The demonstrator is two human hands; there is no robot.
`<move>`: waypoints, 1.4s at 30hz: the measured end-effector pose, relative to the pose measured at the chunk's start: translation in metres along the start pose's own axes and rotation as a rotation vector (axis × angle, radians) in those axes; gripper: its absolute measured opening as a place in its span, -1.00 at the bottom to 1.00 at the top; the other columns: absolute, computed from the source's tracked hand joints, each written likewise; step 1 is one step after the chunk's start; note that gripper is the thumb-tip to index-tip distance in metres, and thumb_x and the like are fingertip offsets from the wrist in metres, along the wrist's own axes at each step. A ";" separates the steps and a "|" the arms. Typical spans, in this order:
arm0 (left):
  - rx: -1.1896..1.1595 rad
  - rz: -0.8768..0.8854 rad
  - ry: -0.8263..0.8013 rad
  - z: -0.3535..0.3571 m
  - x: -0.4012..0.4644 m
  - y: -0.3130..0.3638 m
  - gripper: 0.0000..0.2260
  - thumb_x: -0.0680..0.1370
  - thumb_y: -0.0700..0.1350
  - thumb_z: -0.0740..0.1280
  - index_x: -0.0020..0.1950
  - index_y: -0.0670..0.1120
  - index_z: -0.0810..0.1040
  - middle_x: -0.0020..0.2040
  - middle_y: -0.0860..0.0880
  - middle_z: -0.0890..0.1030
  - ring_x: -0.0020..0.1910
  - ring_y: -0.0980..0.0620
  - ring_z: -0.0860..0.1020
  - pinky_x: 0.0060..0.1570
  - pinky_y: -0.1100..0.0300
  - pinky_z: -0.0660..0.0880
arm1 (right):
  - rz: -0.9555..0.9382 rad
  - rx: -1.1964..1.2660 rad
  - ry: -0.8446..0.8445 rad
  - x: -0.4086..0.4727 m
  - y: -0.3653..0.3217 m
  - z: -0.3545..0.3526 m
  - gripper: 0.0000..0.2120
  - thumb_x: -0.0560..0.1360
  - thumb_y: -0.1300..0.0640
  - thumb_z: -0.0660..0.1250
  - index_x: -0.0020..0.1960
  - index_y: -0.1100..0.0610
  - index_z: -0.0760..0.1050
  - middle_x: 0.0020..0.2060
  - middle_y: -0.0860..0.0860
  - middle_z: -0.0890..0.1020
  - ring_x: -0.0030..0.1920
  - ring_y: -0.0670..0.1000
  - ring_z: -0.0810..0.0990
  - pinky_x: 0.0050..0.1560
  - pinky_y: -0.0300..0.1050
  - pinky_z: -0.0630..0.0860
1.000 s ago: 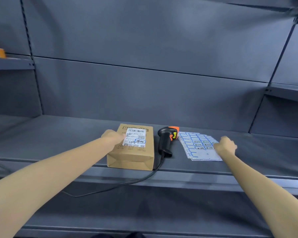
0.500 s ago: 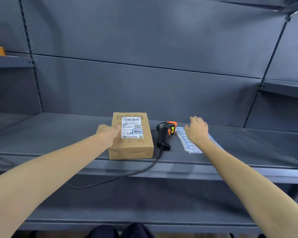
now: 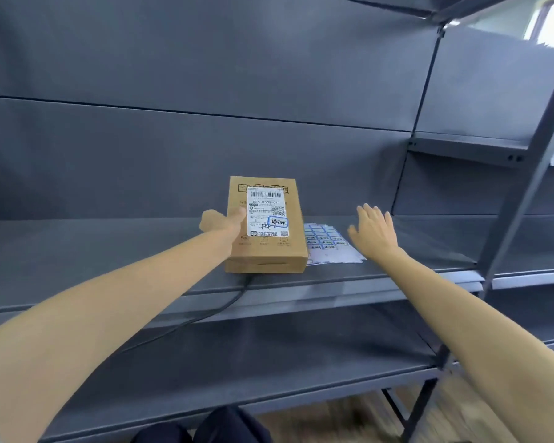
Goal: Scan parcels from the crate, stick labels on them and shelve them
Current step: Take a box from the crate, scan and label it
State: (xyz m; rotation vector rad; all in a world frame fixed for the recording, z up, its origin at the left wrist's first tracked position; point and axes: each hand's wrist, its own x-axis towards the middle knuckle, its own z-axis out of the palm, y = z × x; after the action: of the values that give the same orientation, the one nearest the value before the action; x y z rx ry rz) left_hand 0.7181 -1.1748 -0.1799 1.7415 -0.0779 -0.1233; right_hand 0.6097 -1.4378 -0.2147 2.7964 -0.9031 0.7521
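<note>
My left hand (image 3: 223,223) grips a brown cardboard parcel (image 3: 266,251) by its left side, thumb on top, and holds it tilted up above the grey shelf (image 3: 109,251). The parcel bears a white shipping label (image 3: 267,212) with a barcode and a small blue-edged sticker (image 3: 278,222). The scanner itself is hidden behind the parcel; only its black cable (image 3: 205,311) shows. To the right lies the sticker sheet (image 3: 331,247). My right hand (image 3: 373,230) hovers over the sheet's right edge, fingers straight and spread, holding nothing.
Grey metal shelving fills the view, with a back panel behind and a lower shelf (image 3: 237,372) underneath. A slanted upright post (image 3: 522,199) stands at the right. Dark trouser legs (image 3: 224,426) and a wooden floor show at the bottom.
My left hand has lifted the parcel off the shelf and moved it right, covering the scanner. My right hand has come off the sticker sheet and shifted right.
</note>
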 end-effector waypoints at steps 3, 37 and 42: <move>-0.022 0.027 -0.102 0.037 -0.014 0.001 -0.57 0.52 0.06 0.38 0.21 -0.25 0.51 0.20 -0.15 0.58 0.04 -0.08 0.57 -0.04 0.07 0.50 | 0.076 -0.029 -0.019 -0.016 0.036 -0.002 -0.57 0.59 0.13 0.11 0.42 0.27 0.25 0.40 0.14 0.33 0.43 0.15 0.21 0.46 0.07 0.01; 0.452 -0.034 -0.864 0.273 -0.220 -0.253 -0.69 0.55 0.05 0.35 -0.09 -0.22 0.61 -0.13 -0.06 0.64 -0.20 0.02 0.55 -0.40 0.27 0.34 | 0.675 0.028 -0.412 -0.359 0.280 0.169 -0.48 0.59 0.05 0.16 0.48 0.24 0.20 0.46 0.16 0.30 0.47 0.14 0.22 0.47 0.08 0.05; 0.522 -0.161 -0.858 0.282 -0.241 -0.312 -0.70 0.53 0.07 0.36 -0.14 -0.18 0.61 -0.18 -0.03 0.64 -0.18 0.00 0.58 -0.20 0.20 0.48 | 0.698 0.106 -0.490 -0.400 0.279 0.202 -0.55 0.58 0.06 0.14 0.43 0.17 0.29 0.40 0.16 0.39 0.41 0.15 0.31 0.42 0.07 0.14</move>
State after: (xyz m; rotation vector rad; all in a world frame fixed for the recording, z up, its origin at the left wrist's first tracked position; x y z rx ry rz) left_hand 0.4380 -1.3673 -0.5258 2.0917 -0.6425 -1.0413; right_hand 0.2547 -1.5069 -0.5992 2.7834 -2.0303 0.1395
